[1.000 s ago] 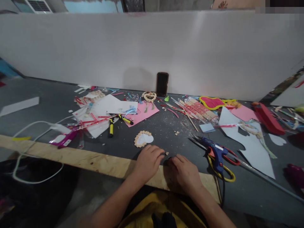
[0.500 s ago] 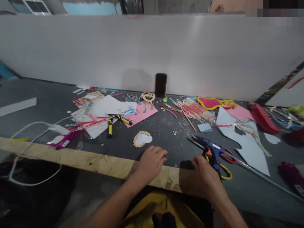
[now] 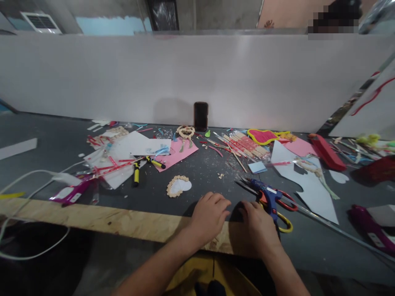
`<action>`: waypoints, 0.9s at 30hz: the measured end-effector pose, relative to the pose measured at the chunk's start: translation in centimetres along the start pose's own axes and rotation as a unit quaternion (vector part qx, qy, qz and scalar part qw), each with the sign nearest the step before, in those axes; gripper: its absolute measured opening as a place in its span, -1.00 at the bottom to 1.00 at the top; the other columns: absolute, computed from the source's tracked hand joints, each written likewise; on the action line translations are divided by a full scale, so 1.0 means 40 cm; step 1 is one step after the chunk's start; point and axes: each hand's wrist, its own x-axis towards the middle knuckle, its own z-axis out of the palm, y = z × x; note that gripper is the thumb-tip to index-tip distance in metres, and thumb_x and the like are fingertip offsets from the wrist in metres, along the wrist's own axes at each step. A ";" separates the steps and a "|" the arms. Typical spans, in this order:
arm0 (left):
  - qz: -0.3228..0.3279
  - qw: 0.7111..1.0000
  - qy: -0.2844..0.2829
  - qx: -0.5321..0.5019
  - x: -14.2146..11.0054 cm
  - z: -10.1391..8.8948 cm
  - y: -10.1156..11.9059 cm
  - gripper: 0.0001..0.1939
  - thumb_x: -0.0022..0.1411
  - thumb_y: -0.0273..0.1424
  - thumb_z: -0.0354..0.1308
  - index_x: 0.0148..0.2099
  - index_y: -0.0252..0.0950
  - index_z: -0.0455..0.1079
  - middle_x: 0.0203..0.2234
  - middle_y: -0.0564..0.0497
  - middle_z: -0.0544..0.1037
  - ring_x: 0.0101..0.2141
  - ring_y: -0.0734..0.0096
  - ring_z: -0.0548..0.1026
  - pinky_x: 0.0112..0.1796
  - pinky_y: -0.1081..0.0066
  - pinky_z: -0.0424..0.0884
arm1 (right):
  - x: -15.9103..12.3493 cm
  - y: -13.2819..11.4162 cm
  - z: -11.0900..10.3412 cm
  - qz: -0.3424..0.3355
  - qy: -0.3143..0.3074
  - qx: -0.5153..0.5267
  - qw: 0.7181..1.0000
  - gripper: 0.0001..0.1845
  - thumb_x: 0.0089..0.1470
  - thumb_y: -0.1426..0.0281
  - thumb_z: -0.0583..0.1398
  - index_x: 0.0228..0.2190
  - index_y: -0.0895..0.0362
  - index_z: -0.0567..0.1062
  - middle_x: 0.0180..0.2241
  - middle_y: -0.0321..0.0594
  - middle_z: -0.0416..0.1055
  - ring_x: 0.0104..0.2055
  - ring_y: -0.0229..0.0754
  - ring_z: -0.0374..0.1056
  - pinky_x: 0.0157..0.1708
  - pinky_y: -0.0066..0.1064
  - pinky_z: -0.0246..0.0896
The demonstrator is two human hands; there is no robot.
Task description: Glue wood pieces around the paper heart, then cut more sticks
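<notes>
Over the table's front edge, my left hand (image 3: 210,216) is loosely bent, its fingers a little apart and nothing seen in them. My right hand (image 3: 259,224) is close by on the right, fingers loosely curled; no held object shows, though the palm side is hidden. Just beyond the right hand lie a blue glue gun (image 3: 270,197) and scissors with red and yellow handles (image 3: 286,222). Left of and beyond my left hand, a paper heart edged with small beige pieces (image 3: 179,186) lies flat. A small pile of beige bits (image 3: 220,176) is farther back.
A phone (image 3: 201,116) leans on the white partition (image 3: 123,78). Pliers with yellow-black handles (image 3: 136,173), a purple glue gun (image 3: 72,192) with a white cable, and papers lie left. Wrapped sticks (image 3: 248,146), a red stapler-like object (image 3: 327,152) and cut white paper (image 3: 319,191) lie right.
Both hands have come closer together: the left moved right, and the right hand's fingers loosened from a tighter curl. The whole view shifted slightly; the things on the table stayed put.
</notes>
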 end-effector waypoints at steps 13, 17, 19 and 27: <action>-0.011 0.973 -0.058 -0.221 -0.027 -0.024 0.028 -0.72 0.15 -0.49 0.06 -0.07 -0.17 0.35 -0.23 0.07 0.49 -0.22 0.43 0.41 -0.21 0.46 0.33 | -0.061 -0.094 -0.050 0.022 -0.028 0.332 0.942 -0.79 0.13 0.34 -0.04 -0.41 0.11 0.34 -0.49 -0.28 0.35 -0.44 -0.27 0.28 -0.44 -0.51 0.17; -0.028 0.983 0.034 -0.178 -0.039 -0.020 0.040 -0.72 0.12 -0.40 0.13 -0.08 -0.21 0.37 -0.19 0.02 0.48 -0.20 0.38 0.39 -0.16 0.40 0.32 | -0.065 -0.112 -0.052 0.149 -0.050 0.597 0.786 -0.76 0.06 0.19 0.07 -0.45 0.11 0.30 -0.51 -0.31 0.31 -0.51 -0.29 0.23 -0.53 -0.52 0.15; -0.010 0.989 0.064 -0.132 -0.044 -0.014 0.042 -0.68 0.08 -0.36 0.17 -0.06 -0.20 0.37 -0.15 -0.01 0.46 -0.16 0.32 0.37 -0.12 0.35 0.30 | -0.064 -0.120 -0.045 0.197 -0.059 0.695 0.689 -0.76 0.01 0.19 0.14 -0.43 0.11 0.31 -0.50 -0.32 0.31 -0.52 -0.30 0.24 -0.54 -0.52 0.16; 0.036 0.988 0.153 -0.011 -0.050 0.003 0.038 -0.77 0.15 -0.39 0.09 -0.11 -0.15 0.40 -0.20 0.02 0.48 -0.24 0.32 0.37 -0.19 0.29 0.26 | -0.060 -0.156 -0.047 0.303 -0.042 0.802 0.514 -0.79 -0.20 0.34 0.32 -0.47 0.08 0.41 -0.53 -0.41 0.34 -0.50 -0.36 0.27 -0.47 -0.58 0.21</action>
